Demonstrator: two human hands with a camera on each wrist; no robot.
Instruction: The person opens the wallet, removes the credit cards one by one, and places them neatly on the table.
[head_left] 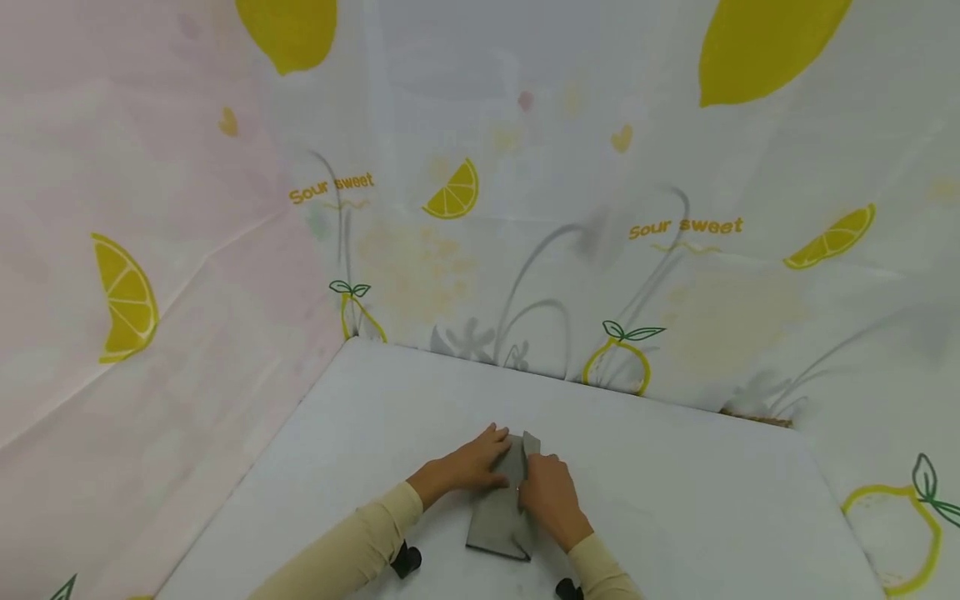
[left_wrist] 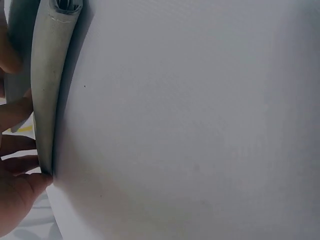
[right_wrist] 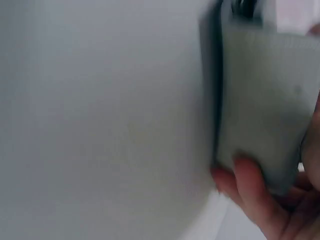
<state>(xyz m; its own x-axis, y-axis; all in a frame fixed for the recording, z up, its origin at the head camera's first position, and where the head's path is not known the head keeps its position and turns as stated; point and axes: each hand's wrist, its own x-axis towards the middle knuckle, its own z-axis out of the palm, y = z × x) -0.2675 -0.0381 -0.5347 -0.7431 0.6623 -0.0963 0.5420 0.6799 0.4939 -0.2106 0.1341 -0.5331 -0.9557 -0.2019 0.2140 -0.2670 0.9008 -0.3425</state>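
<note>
A grey folded sheet-like piece (head_left: 495,521) with a dark underside lies lengthwise on the white table. My left hand (head_left: 474,460) rests on its left side with the fingers spread over the top. With curled fingers, my right hand (head_left: 551,492) grips the right side, where a raised flap (head_left: 532,444) stands up past the knuckles. In the left wrist view the piece's rounded long fold (left_wrist: 49,85) shows, with stitching and dark layers at one end. In the right wrist view fingertips (right_wrist: 248,175) press on the slightly blurred grey flap (right_wrist: 265,100).
The white table (head_left: 675,500) spreads around the piece. Its back edge meets a wall covering (head_left: 525,275) printed with lemons, and a second wall panel (head_left: 187,333) borders the left. Black wrist devices (head_left: 407,559) sit under both forearms. A brown gap (head_left: 757,418) shows at the back right edge.
</note>
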